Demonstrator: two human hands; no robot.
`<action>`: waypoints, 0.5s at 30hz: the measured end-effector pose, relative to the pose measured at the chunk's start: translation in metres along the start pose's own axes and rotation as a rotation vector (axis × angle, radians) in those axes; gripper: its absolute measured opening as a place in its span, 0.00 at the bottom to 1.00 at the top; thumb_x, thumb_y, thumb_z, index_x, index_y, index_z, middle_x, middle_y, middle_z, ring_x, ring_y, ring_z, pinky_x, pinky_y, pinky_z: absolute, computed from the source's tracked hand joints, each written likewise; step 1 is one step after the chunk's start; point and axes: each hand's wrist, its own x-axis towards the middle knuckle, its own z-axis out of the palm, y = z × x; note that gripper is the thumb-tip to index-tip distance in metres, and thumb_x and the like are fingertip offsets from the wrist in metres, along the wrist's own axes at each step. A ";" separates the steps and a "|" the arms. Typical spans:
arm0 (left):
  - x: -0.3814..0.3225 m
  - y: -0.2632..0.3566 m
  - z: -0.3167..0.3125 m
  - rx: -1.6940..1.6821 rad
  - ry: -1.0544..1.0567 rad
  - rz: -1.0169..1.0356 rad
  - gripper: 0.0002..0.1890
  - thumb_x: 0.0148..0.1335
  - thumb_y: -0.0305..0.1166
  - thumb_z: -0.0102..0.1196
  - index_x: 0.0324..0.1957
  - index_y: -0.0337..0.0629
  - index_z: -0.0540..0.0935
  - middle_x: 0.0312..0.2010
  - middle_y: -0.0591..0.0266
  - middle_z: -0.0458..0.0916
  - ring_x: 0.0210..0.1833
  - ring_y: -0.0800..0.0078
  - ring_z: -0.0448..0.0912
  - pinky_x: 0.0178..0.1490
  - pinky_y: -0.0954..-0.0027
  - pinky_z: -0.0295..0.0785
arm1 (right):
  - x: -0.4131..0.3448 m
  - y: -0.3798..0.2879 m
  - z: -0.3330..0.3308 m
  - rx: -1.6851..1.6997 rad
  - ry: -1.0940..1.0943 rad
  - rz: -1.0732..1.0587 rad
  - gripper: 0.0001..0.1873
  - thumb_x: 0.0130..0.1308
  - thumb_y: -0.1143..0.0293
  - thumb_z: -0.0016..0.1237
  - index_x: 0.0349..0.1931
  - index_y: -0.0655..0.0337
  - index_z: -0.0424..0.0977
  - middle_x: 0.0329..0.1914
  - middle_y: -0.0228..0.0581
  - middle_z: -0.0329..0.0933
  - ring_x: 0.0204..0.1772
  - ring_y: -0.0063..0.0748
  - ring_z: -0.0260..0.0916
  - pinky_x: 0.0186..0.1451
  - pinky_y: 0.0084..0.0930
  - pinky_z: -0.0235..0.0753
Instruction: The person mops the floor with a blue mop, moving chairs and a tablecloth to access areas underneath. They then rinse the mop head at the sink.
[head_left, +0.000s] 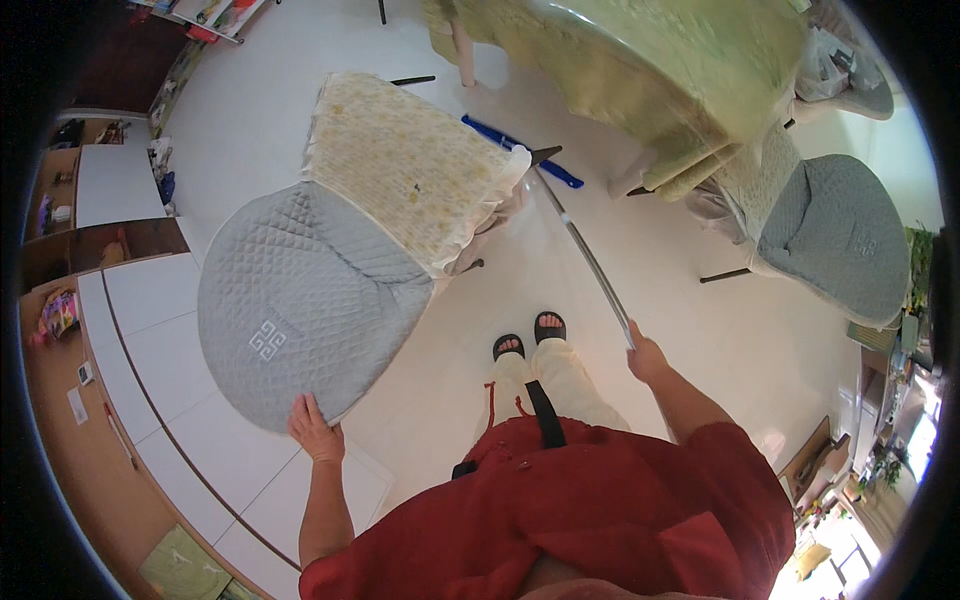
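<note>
My right hand (647, 352) is closed around the metal pole (592, 259) of a flat floor mop. The pole slopes away to a blue mop head (559, 172) lying on the pale floor, partly hidden by a chair's seat corner and a dark chair leg. With my left hand (316, 429) I grip the top edge of that chair's backrest, fingers over its grey quilted cover (300, 300). The cover bears a white emblem. A ruffled, yellow-patterned cushion cover (397, 165) lies on the chair's seat.
A table draped in a green-gold cloth (637, 67) stands ahead. Another grey-covered chair (836, 225) is at right, with a plastic bag (829, 67) on a seat beyond it. White cabinets (165, 300) line the left. My sandalled feet (529, 337) are on the floor below.
</note>
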 end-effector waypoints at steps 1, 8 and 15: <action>0.000 0.000 0.001 -0.004 0.008 0.000 0.46 0.38 0.26 0.64 0.63 0.41 0.55 0.63 0.51 0.56 0.65 0.53 0.54 0.65 0.48 0.45 | -0.013 0.002 -0.005 0.020 0.010 -0.005 0.37 0.57 0.72 0.44 0.67 0.51 0.45 0.38 0.62 0.73 0.43 0.59 0.71 0.49 0.44 0.71; -0.001 0.002 -0.002 0.009 0.056 0.015 0.47 0.38 0.28 0.64 0.63 0.40 0.55 0.62 0.50 0.56 0.64 0.51 0.55 0.64 0.48 0.45 | 0.029 -0.030 0.008 0.061 0.138 -0.082 0.33 0.59 0.68 0.44 0.66 0.50 0.49 0.38 0.59 0.71 0.41 0.55 0.71 0.46 0.44 0.71; 0.004 0.003 0.000 0.039 0.042 0.014 0.47 0.37 0.28 0.65 0.63 0.41 0.56 0.61 0.50 0.58 0.64 0.51 0.56 0.64 0.49 0.46 | 0.162 -0.171 -0.020 0.059 0.272 -0.056 0.32 0.59 0.69 0.41 0.66 0.45 0.49 0.41 0.55 0.71 0.45 0.51 0.72 0.47 0.41 0.74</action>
